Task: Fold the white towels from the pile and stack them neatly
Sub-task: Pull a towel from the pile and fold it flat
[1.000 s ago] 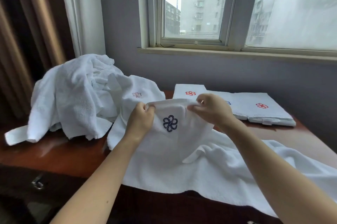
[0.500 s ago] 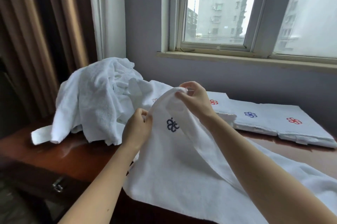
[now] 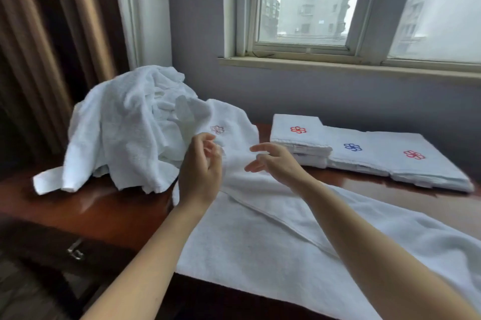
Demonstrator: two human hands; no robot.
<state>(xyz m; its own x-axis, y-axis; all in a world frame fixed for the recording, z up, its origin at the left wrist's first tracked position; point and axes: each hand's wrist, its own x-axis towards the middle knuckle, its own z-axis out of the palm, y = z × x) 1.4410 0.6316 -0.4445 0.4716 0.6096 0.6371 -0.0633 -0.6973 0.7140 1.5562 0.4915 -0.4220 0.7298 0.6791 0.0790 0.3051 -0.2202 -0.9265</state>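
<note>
A large white towel (image 3: 260, 241) lies spread on the wooden table (image 3: 109, 205), its far end turned over on itself along a diagonal edge. Just above that far end hover my left hand (image 3: 200, 171), fingers loosely curled and empty, and my right hand (image 3: 273, 163), fingers spread, holding nothing. The crumpled pile of white towels (image 3: 125, 127) heaps up at the back left, one piece showing a faint red flower mark. Folded towels (image 3: 364, 155) with red and blue flower marks lie in a row at the back right.
A wall with a window sill (image 3: 338, 67) runs close behind the table. Brown curtains (image 3: 52, 46) hang at the left. A drawer handle (image 3: 75, 252) shows below the table's left front edge. The spread towel overhangs the near edge.
Both hands held up the towel's end with the blue flower mark; now they have let go, the end lies folded down and the mark is hidden. The view shifted left.
</note>
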